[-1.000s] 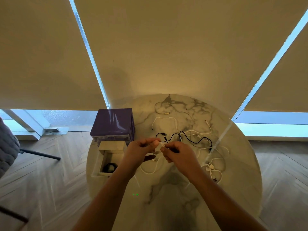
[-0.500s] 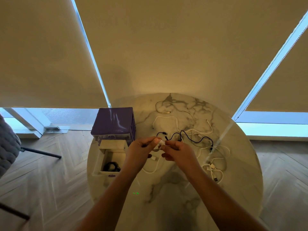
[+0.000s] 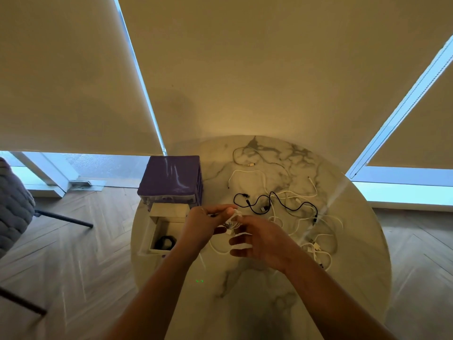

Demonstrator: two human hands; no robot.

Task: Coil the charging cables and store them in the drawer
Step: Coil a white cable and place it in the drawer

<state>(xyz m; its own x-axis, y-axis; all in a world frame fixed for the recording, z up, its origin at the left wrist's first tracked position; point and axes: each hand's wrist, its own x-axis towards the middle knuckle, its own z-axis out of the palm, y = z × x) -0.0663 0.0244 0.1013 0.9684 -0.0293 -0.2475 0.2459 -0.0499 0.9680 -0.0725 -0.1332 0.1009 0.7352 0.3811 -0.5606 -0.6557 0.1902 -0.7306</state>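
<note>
Both hands meet above the middle of the surface (image 3: 257, 315). Near side, under the forearms: bare marble.

Left of the left hand (image 3: 199, 229): open drawer (image 3: 166, 233), mouth up, a black coil (image 3: 167, 241) on its floor; the opening is unblocked from above. Beyond the drawer, the purple drawer unit (image 3: 171, 179) stands taller and walls off that corner.

Beyond and right of the right hand (image 3: 263, 242): loose black cable (image 3: 277, 201) and a tangle of white cables (image 3: 316, 241) spread across the marble to the far and right edge.
</note>
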